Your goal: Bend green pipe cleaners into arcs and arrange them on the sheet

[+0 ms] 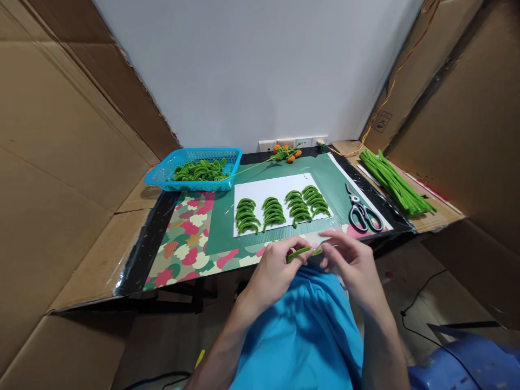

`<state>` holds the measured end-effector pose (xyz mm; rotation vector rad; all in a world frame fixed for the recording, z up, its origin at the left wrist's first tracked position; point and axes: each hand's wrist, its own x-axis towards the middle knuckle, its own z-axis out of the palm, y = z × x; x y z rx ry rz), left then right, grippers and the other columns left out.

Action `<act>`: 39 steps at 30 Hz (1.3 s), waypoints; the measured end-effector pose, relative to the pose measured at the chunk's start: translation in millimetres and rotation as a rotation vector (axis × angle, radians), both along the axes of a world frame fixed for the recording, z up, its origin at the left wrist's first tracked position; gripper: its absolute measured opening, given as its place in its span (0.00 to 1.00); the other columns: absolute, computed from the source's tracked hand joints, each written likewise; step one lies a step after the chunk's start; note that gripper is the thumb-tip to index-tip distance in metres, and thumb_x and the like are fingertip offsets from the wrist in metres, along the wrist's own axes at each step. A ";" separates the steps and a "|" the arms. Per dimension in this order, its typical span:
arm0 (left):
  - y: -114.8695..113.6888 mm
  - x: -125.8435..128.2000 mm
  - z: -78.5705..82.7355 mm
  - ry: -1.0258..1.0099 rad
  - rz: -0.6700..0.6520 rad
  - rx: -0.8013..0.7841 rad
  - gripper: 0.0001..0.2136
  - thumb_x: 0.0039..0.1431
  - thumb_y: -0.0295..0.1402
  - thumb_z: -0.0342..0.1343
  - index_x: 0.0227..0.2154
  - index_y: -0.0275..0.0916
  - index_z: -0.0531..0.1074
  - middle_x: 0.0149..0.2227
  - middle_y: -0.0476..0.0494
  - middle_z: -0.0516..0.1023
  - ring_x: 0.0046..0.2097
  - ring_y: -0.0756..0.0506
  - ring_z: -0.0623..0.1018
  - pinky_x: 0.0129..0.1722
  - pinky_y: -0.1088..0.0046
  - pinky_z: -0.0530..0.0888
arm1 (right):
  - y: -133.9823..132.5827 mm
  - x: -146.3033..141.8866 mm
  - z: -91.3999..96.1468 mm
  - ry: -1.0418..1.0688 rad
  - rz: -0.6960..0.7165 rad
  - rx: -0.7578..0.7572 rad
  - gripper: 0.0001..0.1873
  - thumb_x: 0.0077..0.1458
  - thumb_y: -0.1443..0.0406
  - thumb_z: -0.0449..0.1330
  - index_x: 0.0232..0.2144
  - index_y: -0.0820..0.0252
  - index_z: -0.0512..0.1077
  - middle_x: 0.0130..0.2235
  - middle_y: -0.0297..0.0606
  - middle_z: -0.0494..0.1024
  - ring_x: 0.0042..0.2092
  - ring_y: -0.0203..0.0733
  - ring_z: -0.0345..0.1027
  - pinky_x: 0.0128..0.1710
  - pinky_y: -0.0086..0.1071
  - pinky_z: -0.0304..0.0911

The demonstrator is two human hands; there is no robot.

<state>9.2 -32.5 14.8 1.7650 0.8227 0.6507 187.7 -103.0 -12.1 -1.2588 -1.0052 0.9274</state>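
My left hand (282, 260) pinches a short bent green pipe cleaner (298, 253) between thumb and fingers, just off the table's front edge above my lap. Close by on its right, my right hand (353, 262) has its fingers apart, with the thumb near the free tip of that piece; whether it touches cannot be made out. Beyond my hands, a white sheet (280, 187) carries several curved green pipe cleaner pieces (273, 212) laid in rows. Black-handled scissors (361, 212) lie to the right of the sheet.
A blue plastic basket (190, 187) at the back left holds green pipe cleaner pieces (201, 170). An orange-and-green flower stem (286, 153) lies by the wall sockets (268, 146). A bundle of long green pipe cleaners (394, 181) rests at right. Cardboard walls (52, 135) flank the table.
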 end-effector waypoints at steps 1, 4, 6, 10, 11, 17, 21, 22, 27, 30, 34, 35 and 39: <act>-0.4 0.2 -0.2 0.005 -0.001 0.006 0.11 0.72 0.40 0.56 0.41 0.39 0.80 0.35 0.47 0.81 0.37 0.47 0.78 0.38 0.74 0.71 | 1.4 -0.9 -1.0 -0.035 -0.037 0.021 0.12 0.61 0.57 0.69 0.43 0.58 0.84 0.34 0.39 0.84 0.29 0.40 0.77 0.28 0.32 0.75; -0.2 -4.0 0.1 0.047 0.025 0.027 0.13 0.72 0.42 0.56 0.40 0.38 0.79 0.32 0.48 0.80 0.35 0.47 0.77 0.36 0.74 0.70 | 5.2 3.8 -3.3 -0.125 -0.570 0.232 0.09 0.59 0.60 0.71 0.35 0.60 0.83 0.42 0.44 0.84 0.39 0.45 0.81 0.38 0.37 0.79; 2.0 -9.5 0.4 0.078 0.054 0.049 0.15 0.72 0.44 0.55 0.39 0.37 0.78 0.31 0.48 0.79 0.35 0.47 0.77 0.36 0.74 0.69 | 4.0 17.5 -3.7 -0.148 -1.010 0.383 0.11 0.57 0.60 0.72 0.39 0.61 0.82 0.49 0.47 0.82 0.46 0.50 0.81 0.47 0.44 0.79; 10.8 -18.9 -1.2 0.142 0.146 0.157 0.17 0.72 0.46 0.54 0.35 0.37 0.76 0.32 0.48 0.78 0.35 0.47 0.76 0.34 0.74 0.67 | -12.3 59.4 -7.4 -0.165 -1.315 0.348 0.20 0.54 0.55 0.73 0.41 0.65 0.82 0.31 0.39 0.78 0.26 0.42 0.71 0.25 0.38 0.71; 13.1 -20.1 -2.2 0.164 0.174 0.196 0.18 0.72 0.47 0.54 0.35 0.38 0.76 0.32 0.47 0.78 0.34 0.47 0.75 0.34 0.74 0.67 | -18.1 69.4 -9.7 -0.168 -1.270 0.261 0.22 0.55 0.52 0.72 0.43 0.65 0.82 0.23 0.34 0.73 0.20 0.41 0.65 0.19 0.35 0.62; 19.9 -22.0 -10.7 0.419 0.255 0.377 0.11 0.72 0.40 0.53 0.40 0.41 0.77 0.40 0.44 0.84 0.38 0.42 0.81 0.34 0.71 0.67 | -53.1 116.6 -28.8 -0.776 -0.798 -0.322 0.23 0.52 0.47 0.63 0.41 0.53 0.86 0.47 0.52 0.85 0.44 0.65 0.79 0.42 0.56 0.70; 20.1 -20.7 -16.2 0.570 0.205 0.514 0.07 0.71 0.33 0.53 0.41 0.43 0.77 0.43 0.46 0.84 0.44 0.40 0.83 0.37 0.70 0.66 | -75.3 140.8 -35.3 -0.818 -0.434 -0.660 0.22 0.48 0.44 0.61 0.34 0.49 0.85 0.38 0.46 0.88 0.39 0.63 0.81 0.40 0.51 0.70; 20.3 -19.9 -17.7 0.589 0.193 0.540 0.07 0.71 0.32 0.53 0.42 0.43 0.76 0.43 0.46 0.84 0.45 0.39 0.83 0.37 0.70 0.66 | -78.9 144.1 -36.2 -0.777 -0.326 -0.735 0.23 0.50 0.42 0.59 0.25 0.50 0.83 0.30 0.45 0.86 0.34 0.60 0.80 0.36 0.48 0.69; 22.8 -15.3 -27.1 0.617 0.163 0.632 0.06 0.69 0.27 0.54 0.42 0.43 0.75 0.43 0.47 0.84 0.43 0.40 0.83 0.37 0.70 0.67 | -77.0 144.9 -49.2 -0.659 -0.124 -0.422 0.20 0.39 0.56 0.59 0.32 0.52 0.86 0.46 0.47 0.87 0.51 0.62 0.81 0.51 0.46 0.74; 22.4 -14.2 -30.2 0.585 0.179 0.645 0.06 0.68 0.27 0.55 0.43 0.43 0.75 0.44 0.47 0.84 0.44 0.40 0.83 0.37 0.70 0.68 | -68.0 138.2 -59.7 -0.579 -0.076 -0.318 0.33 0.39 0.58 0.60 0.49 0.54 0.85 0.57 0.46 0.83 0.59 0.63 0.77 0.60 0.50 0.71; 18.3 -14.5 -31.0 0.550 0.213 0.645 0.06 0.69 0.29 0.55 0.43 0.43 0.76 0.44 0.47 0.84 0.45 0.40 0.83 0.39 0.70 0.69 | -57.3 113.7 -47.7 -0.479 0.160 -0.306 0.31 0.53 0.54 0.66 0.58 0.57 0.80 0.44 0.46 0.88 0.48 0.58 0.83 0.54 0.50 0.75; 17.0 -14.7 -31.1 0.543 0.220 0.645 0.06 0.69 0.29 0.55 0.43 0.43 0.76 0.44 0.47 0.84 0.45 0.40 0.83 0.39 0.70 0.69 | -54.3 104.4 -40.0 -0.467 0.208 -0.255 0.31 0.57 0.53 0.66 0.60 0.57 0.78 0.44 0.45 0.88 0.47 0.57 0.83 0.54 0.50 0.75; 12.6 -15.6 -34.0 0.503 0.242 0.645 0.07 0.70 0.29 0.54 0.44 0.43 0.76 0.45 0.46 0.84 0.46 0.40 0.83 0.41 0.70 0.70 | -36.2 61.8 -14.1 -0.359 0.179 -0.029 0.25 0.63 0.51 0.65 0.58 0.54 0.80 0.54 0.46 0.85 0.56 0.56 0.79 0.59 0.49 0.73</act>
